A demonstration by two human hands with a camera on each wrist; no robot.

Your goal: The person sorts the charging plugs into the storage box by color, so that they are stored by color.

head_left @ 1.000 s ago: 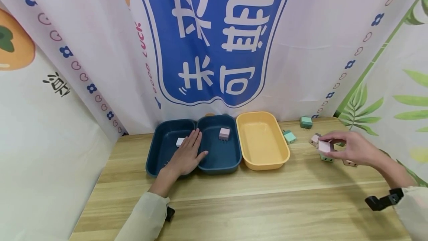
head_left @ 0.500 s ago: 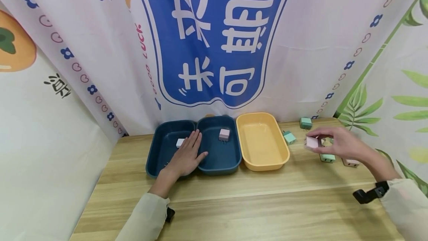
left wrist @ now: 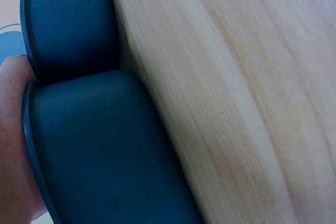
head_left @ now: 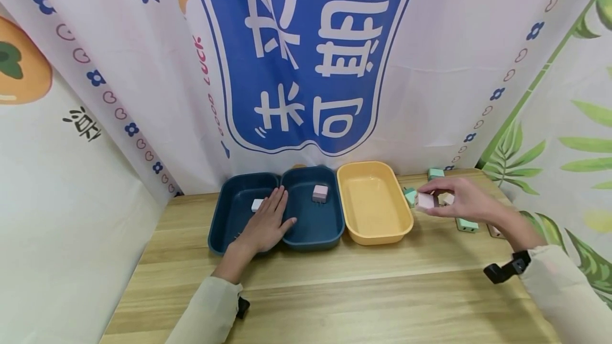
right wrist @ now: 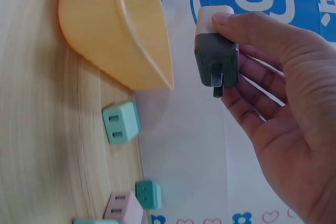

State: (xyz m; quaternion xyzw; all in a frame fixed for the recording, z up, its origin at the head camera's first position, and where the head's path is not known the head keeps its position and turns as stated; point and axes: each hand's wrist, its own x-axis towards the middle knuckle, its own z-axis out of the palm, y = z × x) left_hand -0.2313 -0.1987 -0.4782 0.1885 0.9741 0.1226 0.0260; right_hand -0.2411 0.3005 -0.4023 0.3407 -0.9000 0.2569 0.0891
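Observation:
My right hand [head_left: 462, 198] pinches a pink plug charger [head_left: 424, 201] between thumb and fingers, above the table just right of the yellow tray [head_left: 375, 200]. In the right wrist view the charger [right wrist: 216, 56] has a pale top, a darker body and metal prongs that point toward the camera. My left hand [head_left: 264, 223] lies with straight fingers over the left dark blue tray [head_left: 230, 198], its fingertips at the rims where this tray meets the middle dark blue tray [head_left: 306, 227]. A white charger [head_left: 257, 205] is partly hidden by these fingers. Another pink charger [head_left: 320, 193] sits in the middle tray.
Around and beneath my right hand, several chargers lie on the wooden table: a green one [head_left: 435, 173] at the back, a green one [head_left: 410, 195] by the yellow tray, a green one [head_left: 467, 225] nearer me and a pink one [head_left: 495, 231]. A printed curtain [head_left: 421, 115] hangs behind.
My right hand has carried the pink charger leftward, from over the other chargers to near the yellow tray's right side. The left hand stays in place.

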